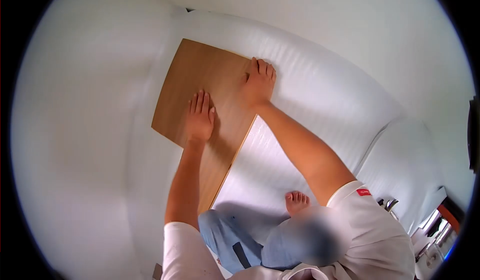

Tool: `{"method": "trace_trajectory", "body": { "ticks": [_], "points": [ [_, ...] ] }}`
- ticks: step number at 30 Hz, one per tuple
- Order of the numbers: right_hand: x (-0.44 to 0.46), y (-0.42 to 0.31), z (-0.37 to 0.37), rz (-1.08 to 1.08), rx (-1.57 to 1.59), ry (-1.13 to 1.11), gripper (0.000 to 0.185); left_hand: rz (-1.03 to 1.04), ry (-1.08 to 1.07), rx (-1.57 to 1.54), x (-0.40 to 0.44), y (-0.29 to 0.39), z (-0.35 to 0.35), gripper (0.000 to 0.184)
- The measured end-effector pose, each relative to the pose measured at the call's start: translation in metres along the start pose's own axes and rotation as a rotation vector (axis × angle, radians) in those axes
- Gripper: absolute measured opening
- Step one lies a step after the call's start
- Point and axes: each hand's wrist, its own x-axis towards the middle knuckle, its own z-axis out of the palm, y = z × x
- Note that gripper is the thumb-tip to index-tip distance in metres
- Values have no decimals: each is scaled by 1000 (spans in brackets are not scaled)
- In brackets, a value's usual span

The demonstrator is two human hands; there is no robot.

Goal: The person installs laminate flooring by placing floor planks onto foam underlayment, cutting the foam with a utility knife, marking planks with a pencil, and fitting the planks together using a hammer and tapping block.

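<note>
Well, at the left, beside the pale wall (80, 105), the stepped wooden panel (175, 85) lies flat on white sheeting (305, 82), its near, narrower part running towards the bent knees (220, 232). The left hand (199, 122) rests palm down on its face, fingers straight and close together, gripping nothing; pushing harder there could make the panel slide if the sheeting is slippery. Further right, the right hand (259, 87) lies across the long edge, unclenched, thumb apart; whether its fingertips bear on that edge I cannot tell. Uneven pressure between the hands could twist the panel, and a finger slipping under the edge could get pinched. A bare foot (297, 205) stands well clear.
</note>
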Motion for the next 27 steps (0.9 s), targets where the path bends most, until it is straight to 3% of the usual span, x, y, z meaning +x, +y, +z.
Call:
{"method": "trace_trajectory", "body": {
  "ticks": [1, 5, 7, 11, 13, 19, 21, 23, 27],
  "points": [
    [0, 9, -7, -37, 40, -62, 49, -146, 45, -76, -22, 12, 0, 53],
    [21, 49, -22, -68, 79, -213, 45, -381, -45, -165, -161, 36, -40, 57],
    [20, 57, -34, -10, -53, -315, 40, -573, -49, -190, -240, 39, -56, 65],
    [29, 64, -28, 33, -16, -358, 36, -794, -186, -183, -341, 67, -85, 77],
    [40, 62, -33, 162, 129, -487, 33, -828, -241, -236, -371, 75, -76, 80],
    [28, 74, -45, 91, 206, -616, 27, -937, -250, -162, -387, 71, -53, 96],
    [27, 73, -45, 114, 247, -636, 26, -1080, -395, -138, -362, 67, -64, 99],
    [24, 74, -36, 73, 59, -655, 25, -980, -378, -133, -356, 63, -65, 100],
    [32, 66, -49, 114, 18, -639, 23, -829, -298, -130, -345, 67, -72, 104]
  ]
}}
